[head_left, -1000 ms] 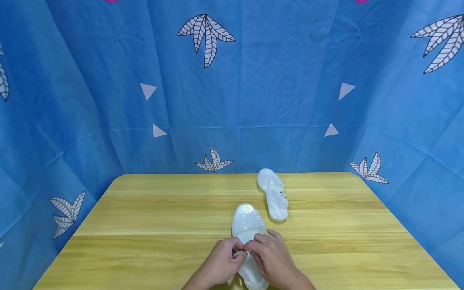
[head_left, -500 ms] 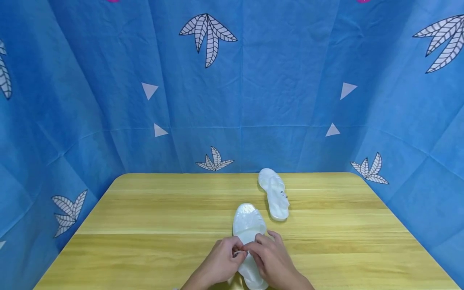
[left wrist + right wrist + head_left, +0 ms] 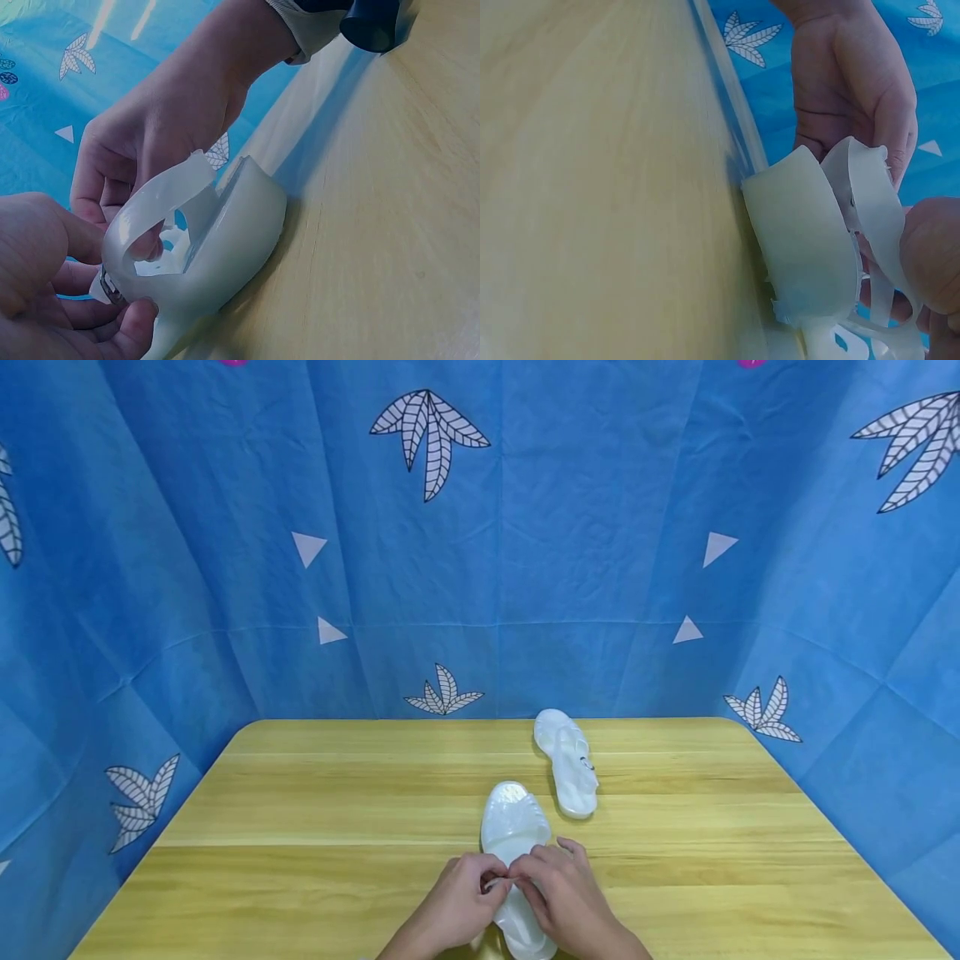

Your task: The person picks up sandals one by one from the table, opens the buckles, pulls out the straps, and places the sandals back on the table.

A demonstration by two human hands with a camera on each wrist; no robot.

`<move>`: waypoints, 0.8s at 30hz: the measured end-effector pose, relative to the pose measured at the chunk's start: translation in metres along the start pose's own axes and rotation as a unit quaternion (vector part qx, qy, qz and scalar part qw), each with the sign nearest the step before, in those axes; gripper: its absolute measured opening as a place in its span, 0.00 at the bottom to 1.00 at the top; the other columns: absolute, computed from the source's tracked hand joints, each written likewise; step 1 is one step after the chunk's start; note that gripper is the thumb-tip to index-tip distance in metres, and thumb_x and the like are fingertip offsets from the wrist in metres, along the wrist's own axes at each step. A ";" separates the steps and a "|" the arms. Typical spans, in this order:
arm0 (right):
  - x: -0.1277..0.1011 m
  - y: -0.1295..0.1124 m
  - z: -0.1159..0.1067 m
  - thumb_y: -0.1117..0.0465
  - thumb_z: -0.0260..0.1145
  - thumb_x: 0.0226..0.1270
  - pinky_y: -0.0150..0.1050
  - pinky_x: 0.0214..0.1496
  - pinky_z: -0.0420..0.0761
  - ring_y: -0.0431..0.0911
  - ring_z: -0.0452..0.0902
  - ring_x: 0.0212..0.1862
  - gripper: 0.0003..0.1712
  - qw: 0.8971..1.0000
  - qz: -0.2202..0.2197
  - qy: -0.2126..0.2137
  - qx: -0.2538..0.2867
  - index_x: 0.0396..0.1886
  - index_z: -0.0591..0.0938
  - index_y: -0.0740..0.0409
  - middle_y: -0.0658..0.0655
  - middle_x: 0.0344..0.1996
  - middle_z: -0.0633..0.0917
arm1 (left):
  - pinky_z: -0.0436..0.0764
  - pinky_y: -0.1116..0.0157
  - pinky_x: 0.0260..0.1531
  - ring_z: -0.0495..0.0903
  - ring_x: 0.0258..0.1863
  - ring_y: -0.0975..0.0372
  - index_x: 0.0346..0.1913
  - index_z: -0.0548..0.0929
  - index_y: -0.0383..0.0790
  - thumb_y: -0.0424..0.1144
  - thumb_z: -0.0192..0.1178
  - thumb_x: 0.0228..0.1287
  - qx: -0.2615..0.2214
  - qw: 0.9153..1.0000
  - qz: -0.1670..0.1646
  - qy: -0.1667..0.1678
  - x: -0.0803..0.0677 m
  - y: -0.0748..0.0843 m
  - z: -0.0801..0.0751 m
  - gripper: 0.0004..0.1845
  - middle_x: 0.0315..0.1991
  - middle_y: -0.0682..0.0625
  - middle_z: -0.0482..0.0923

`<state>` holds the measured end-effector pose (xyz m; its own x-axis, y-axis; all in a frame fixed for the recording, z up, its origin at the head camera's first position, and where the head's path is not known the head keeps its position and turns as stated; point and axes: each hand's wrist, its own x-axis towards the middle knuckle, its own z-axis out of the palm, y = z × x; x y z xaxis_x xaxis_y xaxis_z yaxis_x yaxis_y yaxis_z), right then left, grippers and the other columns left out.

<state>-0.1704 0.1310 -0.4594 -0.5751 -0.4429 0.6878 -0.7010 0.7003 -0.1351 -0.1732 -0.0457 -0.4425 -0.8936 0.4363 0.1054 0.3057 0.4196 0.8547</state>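
Note:
A translucent white sandal (image 3: 512, 818) lies toe away from me on the wooden table, its heel end between my hands. My left hand (image 3: 463, 897) pinches the strap at its small metal buckle (image 3: 110, 287) on the sandal's left side. From the right, my right hand (image 3: 558, 897) reaches over the sandal and pinches the ankle strap close to the buckle, its fingertips meeting the left hand's. In the left wrist view the strap (image 3: 135, 217) arches above the heel. The strap's tip is hidden by fingers.
A matching white sandal (image 3: 573, 781) lies farther back to the right, with its own buckle on the right side. The wooden table (image 3: 315, 827) has blue patterned cloth (image 3: 570, 527) standing behind it and along both sides.
My right fingertips have shifted slightly to the right at the strap. The left hand and both sandals stay nearly in place.

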 end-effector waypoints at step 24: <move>-0.002 0.000 0.001 0.57 0.65 0.59 0.55 0.46 0.69 0.32 0.72 0.33 0.05 0.999 0.014 -0.008 0.030 0.28 0.77 0.42 0.35 0.24 0.76 | 0.73 0.73 0.23 0.71 0.24 0.72 0.31 0.82 0.38 0.33 0.60 0.60 0.005 1.000 -0.003 0.009 -0.001 0.001 0.001 0.03 0.25 0.57 0.77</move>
<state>-0.1696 0.1314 -0.4608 -0.6008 -0.4324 0.6724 -0.7082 0.6781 -0.1967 -0.1715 -0.0454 -0.4421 -0.9012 0.4196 0.1087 0.3028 0.4298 0.8506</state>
